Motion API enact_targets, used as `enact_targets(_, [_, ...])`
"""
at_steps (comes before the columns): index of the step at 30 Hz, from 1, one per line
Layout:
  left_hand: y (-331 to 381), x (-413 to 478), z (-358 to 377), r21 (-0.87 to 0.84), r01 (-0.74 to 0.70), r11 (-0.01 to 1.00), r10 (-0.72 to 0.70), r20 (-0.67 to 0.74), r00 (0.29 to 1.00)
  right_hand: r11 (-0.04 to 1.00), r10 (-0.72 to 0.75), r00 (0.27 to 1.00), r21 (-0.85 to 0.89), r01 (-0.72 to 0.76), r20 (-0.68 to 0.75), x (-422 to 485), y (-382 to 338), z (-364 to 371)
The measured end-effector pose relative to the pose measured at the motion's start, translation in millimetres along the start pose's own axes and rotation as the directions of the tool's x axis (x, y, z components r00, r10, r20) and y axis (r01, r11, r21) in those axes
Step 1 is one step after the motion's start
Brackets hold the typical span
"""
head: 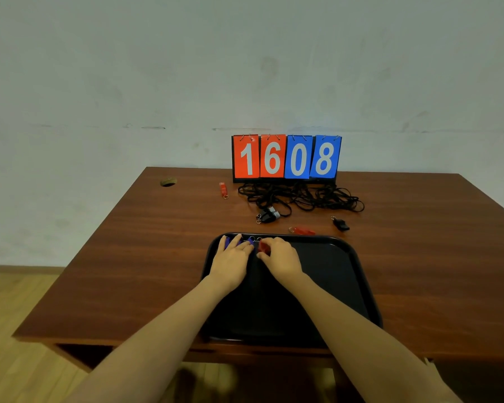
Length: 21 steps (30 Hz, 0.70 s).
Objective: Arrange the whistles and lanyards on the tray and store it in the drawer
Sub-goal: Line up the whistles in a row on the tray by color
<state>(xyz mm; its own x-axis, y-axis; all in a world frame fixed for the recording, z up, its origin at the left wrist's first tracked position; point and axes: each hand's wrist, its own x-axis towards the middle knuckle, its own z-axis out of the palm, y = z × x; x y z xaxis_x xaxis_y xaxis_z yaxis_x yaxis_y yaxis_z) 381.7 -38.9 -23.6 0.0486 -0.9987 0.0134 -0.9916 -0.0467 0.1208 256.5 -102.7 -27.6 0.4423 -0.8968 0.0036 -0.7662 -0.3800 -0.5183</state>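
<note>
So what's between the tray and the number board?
In the head view, a tangle of black lanyards, a black whistle and a red whistle lie on the table.

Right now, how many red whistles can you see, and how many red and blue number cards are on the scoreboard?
Red whistles: 3, the last pinched in the right hand
Red number cards: 2
Blue number cards: 2
Total: 7
</note>
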Motion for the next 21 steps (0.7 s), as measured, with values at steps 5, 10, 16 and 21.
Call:
enact_targets(5, [-1.3, -1.4, -0.9, -0.030, 0.001, 1.000, 0.000, 0.025, 1.000, 1.000, -0.013, 1.000, -0.006, 0.013, -0.027, -1.5, 0.5, 2.3])
enact_targets(10, [-0.3, -3.1, -4.0, -0.046, 0.026, 0.999, -0.025, 0.023, 0.999, 1.000, -0.004, 0.999, -0.003, 0.004, -0.048, -2.1, 0.1, 3.8])
enact_targets(16, [3.1, -3.0, -7.6, -0.058, 0.041, 0.997, -0.039, 0.035, 0.999, 1.000, 0.028, 0.999, -0.003, -0.028, -0.019, -1.2, -1.9, 3.1])
enact_targets(21, [6.3, -1.6, -8.4, -0.052, 0.029, 0.998, -0.027, 0.045, 0.999, 0.999, 0.039, 0.999, 0.014, -0.039, 0.017, -2.2, -1.4, 0.8])
